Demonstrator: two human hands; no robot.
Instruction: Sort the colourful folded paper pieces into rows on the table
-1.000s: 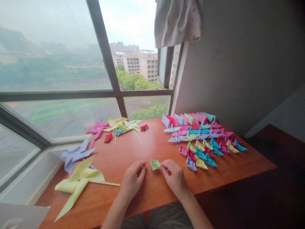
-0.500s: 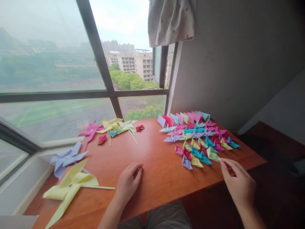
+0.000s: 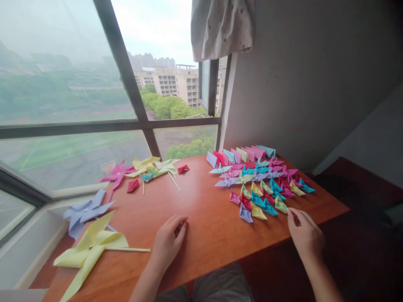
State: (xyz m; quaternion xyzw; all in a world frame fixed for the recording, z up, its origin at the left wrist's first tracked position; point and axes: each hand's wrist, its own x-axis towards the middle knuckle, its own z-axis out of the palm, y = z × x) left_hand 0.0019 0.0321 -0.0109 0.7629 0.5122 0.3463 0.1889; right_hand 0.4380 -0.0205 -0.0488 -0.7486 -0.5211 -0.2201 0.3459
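My right hand (image 3: 306, 231) is at the right front part of the wooden table (image 3: 201, 235), its thumb and index finger pinched at the tip of a light green paper boat (image 3: 281, 204). That boat stands at the right end of the front rows of small folded boats, beside a blue boat (image 3: 269, 207). My left hand (image 3: 170, 239) rests on the table near its front edge, fingers curled and thumb close to the index finger. Whether anything tiny is between those fingers cannot be seen. A purple boat (image 3: 246, 213) and a yellow boat (image 3: 258, 211) lie between the hands.
Paper pinwheels lie at the left, among them a large yellow one (image 3: 91, 249), a purple one (image 3: 83, 212) and a pink one (image 3: 118, 173). Two red folded pieces (image 3: 133, 185) lie nearby. Behind the boats are rows of folded cranes and paper planes (image 3: 252, 154). Windows and a wall border the table.
The light green boat has gone from tilted in my right fingers to standing lower at the row's end. My right hand has moved slightly left, and the view has shifted a little.
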